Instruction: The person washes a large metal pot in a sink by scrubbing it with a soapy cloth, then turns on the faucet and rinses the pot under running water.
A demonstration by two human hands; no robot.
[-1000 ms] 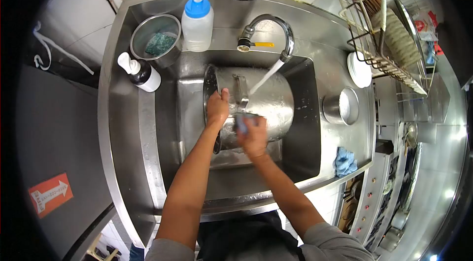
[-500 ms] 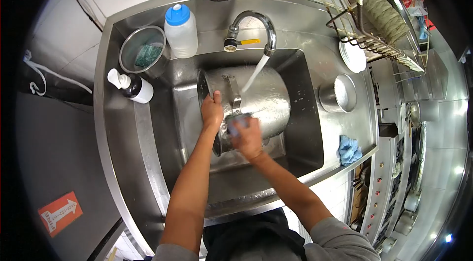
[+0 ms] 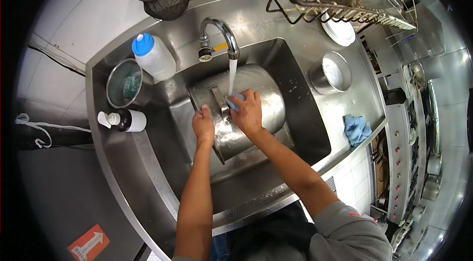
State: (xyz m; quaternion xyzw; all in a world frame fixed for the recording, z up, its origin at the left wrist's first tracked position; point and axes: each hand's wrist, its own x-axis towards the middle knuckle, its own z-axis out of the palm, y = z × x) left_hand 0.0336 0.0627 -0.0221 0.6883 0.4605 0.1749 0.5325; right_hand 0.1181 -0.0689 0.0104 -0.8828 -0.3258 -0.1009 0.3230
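A large metal pot (image 3: 261,83) lies on its side in the sink basin (image 3: 308,133), its rim toward the left and a handle (image 3: 220,103) on top. My left hand (image 3: 202,125) is closed round the pot's rim, thumb on the outer wall. Pressed to the wall beside the handle, my right hand (image 3: 248,112) holds a bluish sponge (image 3: 236,102), partly hidden by the fingers. Water runs from the curved faucet (image 3: 221,27) onto the pot near that hand.
Left of the basin stand a bottle with a blue cap (image 3: 156,59), a metal container (image 3: 117,83) with a green scouring pad, and a pump bottle (image 3: 130,120). To the right are a small pot (image 3: 327,73), a blue cloth (image 3: 356,129) and white plates (image 3: 339,32). A wire rack (image 3: 340,12) hangs above.
The head view has turned and shifted. My right hand with the sponge has moved up along the pot, to beside the handle near the water stream. My left hand stays on the rim.
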